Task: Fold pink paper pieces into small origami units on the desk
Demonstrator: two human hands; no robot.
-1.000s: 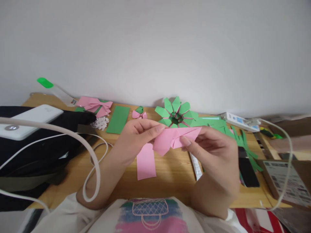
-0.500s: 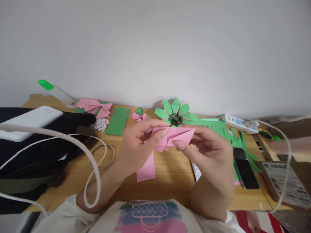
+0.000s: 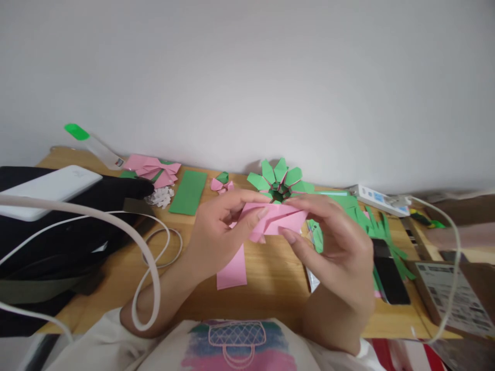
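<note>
Holding folded pink paper [image 3: 288, 222] above the wooden surface [image 3: 270, 296], between both hands and showing a slanting fold across its front. Gripping the left part in the closed fingers of the left hand [image 3: 214, 239], laying the thumb over the front and tucking the others behind. Touching the right part with the right hand [image 3: 338, 252], meeting the upper edge with the forefinger and the lower edge with the thumb; cannot tell whether pinching it there. Can see below a flat pink strip [image 3: 232, 270], partly hidden by the left hand. Can see beyond, near the wall, a ring of green and pink folded pieces [image 3: 293, 176], and farther left a small pink-and-green piece [image 3: 221, 184] and a green sheet [image 3: 188, 192]. Can also make out, beside the right hand, a black phone [image 3: 391, 278].
</note>
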